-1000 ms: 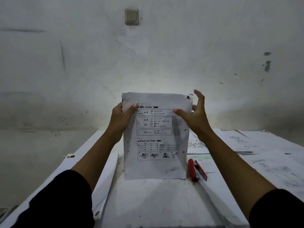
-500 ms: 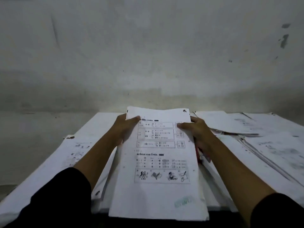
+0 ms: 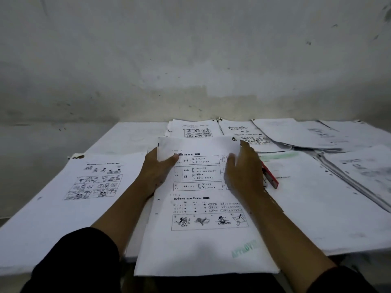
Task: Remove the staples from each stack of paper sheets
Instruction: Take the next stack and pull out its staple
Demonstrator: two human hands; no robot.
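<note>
Lying flat in front of the person now is the centre stack of paper sheets point(image 3: 203, 208), printed side up, its near edge hanging just over the table edge point(image 3: 131, 253) toward the lap. The left hand point(image 3: 155, 172) grips the stack's upper left corner: thumb curled over the top sheet, the other fingers tucked underneath and out of sight. The right hand point(image 3: 243, 172) rests on the upper right part of the same sheet, fingers fairly straight and spread, blurred at the tips, so I cannot tell whether it presses or only touches; it is not curled round anything. A small dark mark sits at the top right corner of the stack, just past the right fingertips, too small to tell whether it is a staple.

Just beside the right hand, peeking out from behind it, lies a red staple remover point(image 3: 269, 178) on the sheets to the right. Another stack with cartoon panels point(image 3: 95, 185) lies to the left, with a dark mark at its far left corner. Two more printed stacks point(image 3: 193, 129) lie beyond the centre one against the wall point(image 3: 190, 60), and further sheets point(image 3: 330, 136) fan out overlapping on the right. Black sleeves point(image 3: 80, 259) cover both forearms near the bottom.
</note>
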